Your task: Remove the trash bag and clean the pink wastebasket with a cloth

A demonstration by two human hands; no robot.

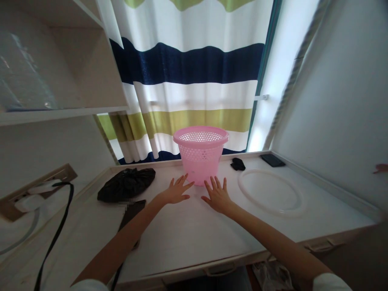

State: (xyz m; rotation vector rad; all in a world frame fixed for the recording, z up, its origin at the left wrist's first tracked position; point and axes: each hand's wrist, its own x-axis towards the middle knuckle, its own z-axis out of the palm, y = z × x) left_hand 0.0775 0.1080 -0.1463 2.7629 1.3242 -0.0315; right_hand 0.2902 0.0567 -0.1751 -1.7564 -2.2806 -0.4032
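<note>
Head cam: L hand (177, 191) and R hand (218, 198) both empty, apart from e/o, fingers spread, palms down over desk (182, 238). Fingertips point at base of pink bin (200, 163); can't tell if any touch. Bin's upright nr back edge of desk, in front of curtain (194, 97), mesh up top, solid below.

L side: blk bag (127, 185), dark slab (133, 212) partly under L forearm, cord (72, 194) further out. R side: white ring (281, 211) flat, blk scrap (238, 164) & dark pad (273, 160) behind it. Another person's hand (380, 168) at far R edge.

Handling, IMO: bin looks light, tapers down, so low one-sided push may skid or tip it. Best w/ even contact both sides, level, just under rim; keep R elbow off ring.
</note>
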